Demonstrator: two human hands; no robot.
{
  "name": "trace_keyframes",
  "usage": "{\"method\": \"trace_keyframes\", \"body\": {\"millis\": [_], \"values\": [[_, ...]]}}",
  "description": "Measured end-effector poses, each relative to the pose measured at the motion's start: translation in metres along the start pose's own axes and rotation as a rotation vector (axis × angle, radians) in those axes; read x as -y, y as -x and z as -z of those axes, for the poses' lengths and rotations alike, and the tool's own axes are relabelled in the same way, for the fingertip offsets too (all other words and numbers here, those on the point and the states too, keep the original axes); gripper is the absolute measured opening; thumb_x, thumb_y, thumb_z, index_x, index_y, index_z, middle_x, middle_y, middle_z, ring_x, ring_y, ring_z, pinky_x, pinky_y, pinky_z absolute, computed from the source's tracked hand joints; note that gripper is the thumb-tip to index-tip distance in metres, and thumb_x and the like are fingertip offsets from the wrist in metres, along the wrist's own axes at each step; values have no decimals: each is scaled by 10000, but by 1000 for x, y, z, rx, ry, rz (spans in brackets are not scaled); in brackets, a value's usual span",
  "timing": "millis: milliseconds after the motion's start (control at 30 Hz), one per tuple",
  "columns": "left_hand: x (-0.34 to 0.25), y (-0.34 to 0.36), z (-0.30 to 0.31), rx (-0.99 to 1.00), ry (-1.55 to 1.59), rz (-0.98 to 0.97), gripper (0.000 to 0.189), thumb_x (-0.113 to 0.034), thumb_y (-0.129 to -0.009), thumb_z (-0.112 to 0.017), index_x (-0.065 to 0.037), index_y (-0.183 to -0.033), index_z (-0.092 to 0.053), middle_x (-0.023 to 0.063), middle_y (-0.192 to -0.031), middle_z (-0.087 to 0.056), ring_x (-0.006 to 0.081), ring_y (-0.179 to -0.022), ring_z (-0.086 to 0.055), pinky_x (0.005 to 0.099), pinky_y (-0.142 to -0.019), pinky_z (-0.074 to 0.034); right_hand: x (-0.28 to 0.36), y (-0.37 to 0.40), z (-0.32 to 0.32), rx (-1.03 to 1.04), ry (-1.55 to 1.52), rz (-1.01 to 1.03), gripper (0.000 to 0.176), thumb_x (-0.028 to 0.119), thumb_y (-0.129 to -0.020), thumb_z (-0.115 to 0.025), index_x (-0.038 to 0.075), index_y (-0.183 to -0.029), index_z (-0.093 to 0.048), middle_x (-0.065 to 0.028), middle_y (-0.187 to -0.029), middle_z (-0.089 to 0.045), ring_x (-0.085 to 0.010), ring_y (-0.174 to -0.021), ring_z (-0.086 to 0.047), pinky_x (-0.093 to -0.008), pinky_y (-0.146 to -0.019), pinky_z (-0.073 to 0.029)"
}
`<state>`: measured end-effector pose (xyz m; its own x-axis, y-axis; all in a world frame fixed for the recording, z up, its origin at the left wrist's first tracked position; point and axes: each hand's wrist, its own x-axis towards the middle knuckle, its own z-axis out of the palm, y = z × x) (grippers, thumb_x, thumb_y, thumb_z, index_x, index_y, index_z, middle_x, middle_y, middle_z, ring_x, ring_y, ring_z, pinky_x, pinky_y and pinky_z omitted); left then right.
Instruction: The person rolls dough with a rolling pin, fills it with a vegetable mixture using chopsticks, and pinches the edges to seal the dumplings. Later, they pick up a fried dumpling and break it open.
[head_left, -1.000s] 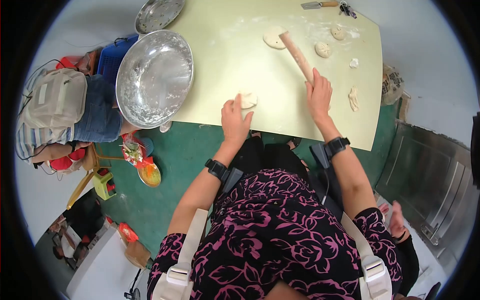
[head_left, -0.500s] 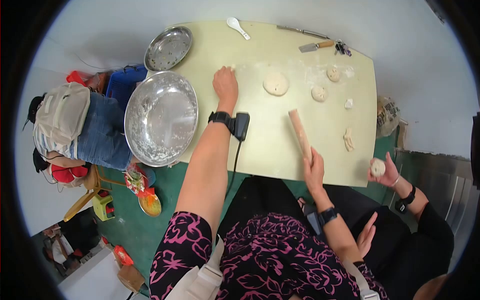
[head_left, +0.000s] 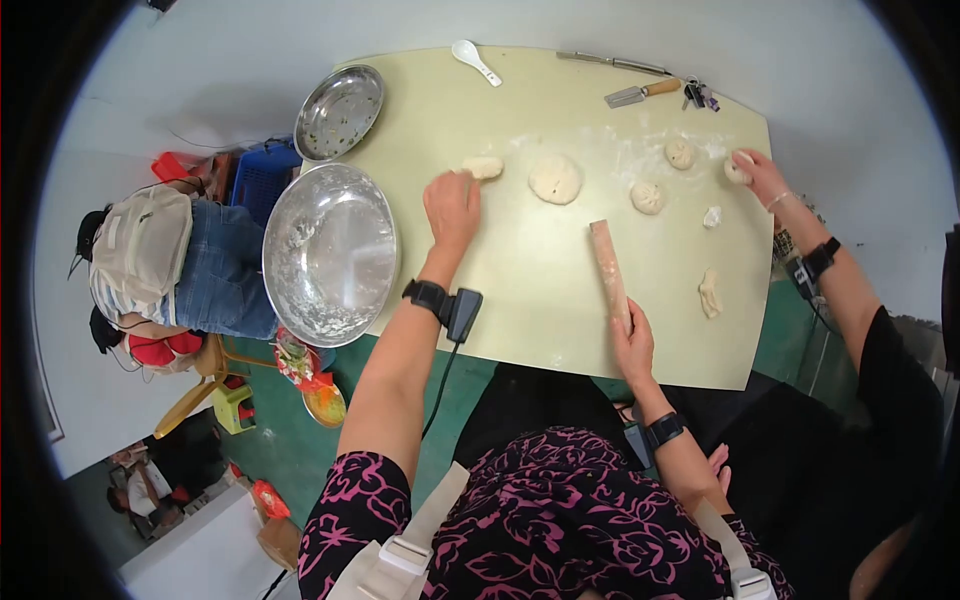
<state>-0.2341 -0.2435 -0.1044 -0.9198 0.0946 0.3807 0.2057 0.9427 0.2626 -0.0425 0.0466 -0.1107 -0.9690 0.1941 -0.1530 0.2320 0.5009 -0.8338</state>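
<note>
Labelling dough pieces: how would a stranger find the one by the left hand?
On the pale yellow table, look right of the big steel bowl to the left hand. The dough lump lies just beyond its fingertips, oblong and thick, unlike the flat disc beside it.

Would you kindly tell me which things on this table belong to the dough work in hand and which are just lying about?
Belonging to the job: rolling pin, gripped at its near end by the right hand; dough piece beside the left hand; flattened dough round.
Lying about: white spoon; scraper; keys; small steel dish; big steel bowl.
</note>
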Motion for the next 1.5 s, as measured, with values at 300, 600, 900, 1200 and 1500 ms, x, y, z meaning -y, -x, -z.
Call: {"method": "trace_keyframes", "body": {"millis": [300, 600, 900, 1200, 1500], "values": [[21, -47, -37, 344, 456, 74, 516, -100, -650, -594, -3, -1144, -481, 209, -1132, -494, 327, -1038, -484, 384, -875, -392, 9, 0, 2, 14, 50, -50, 382, 167, -794, -551, 16, -1135, -468, -162, -1054, -532, -295, -968, -514, -355, -834, -406], [6, -102, -44, 825, 145, 219, 422, -250, -631, -673, -28, -973, -566, 167, -995, -546, 322, -895, -548, 368, -764, -464, 12, 6, -18, -237, 126, -56, 378, 161, -774, -568, 31, -1117, -478, -158, -1011, -534, -314, -940, -511, -371, -815, -406], [-47, -163, -82, 778, 1043, 545, 369, -135, -709, -662, 19, -1027, -553, 120, -871, -605, 197, -785, -604, 311, -613, -504, 21, 6, -20, -269, 178, -77, 390, 183, -766, -586, 34, -1108, -472, -141, -928, -524, -310, -880, -503, -378, -754, -411], [-172, -143, -129, 538, 442, -35, 393, -280, -597, -706, -46, -902, -624, 146, -876, -623, 279, -798, -606, 342, -732, -468, 20, 4, -14, -253, 153, -60, 404, 170, -744, -608, 34, -1099, -474, -129, -930, -525, -300, -886, -499, -374, -754, -412], [-148, -94, -98, 510, 611, -62, 366, -264, -642, -697, 4, -872, -603, 151, -768, -617, 273, -689, -598, 330, -628, -471, 13, 2, -19, -266, 56, -95, 412, 185, -750, -612, 16, -1100, -478, -145, -955, -544, -297, -901, -518, -362, -784, -418]]}}
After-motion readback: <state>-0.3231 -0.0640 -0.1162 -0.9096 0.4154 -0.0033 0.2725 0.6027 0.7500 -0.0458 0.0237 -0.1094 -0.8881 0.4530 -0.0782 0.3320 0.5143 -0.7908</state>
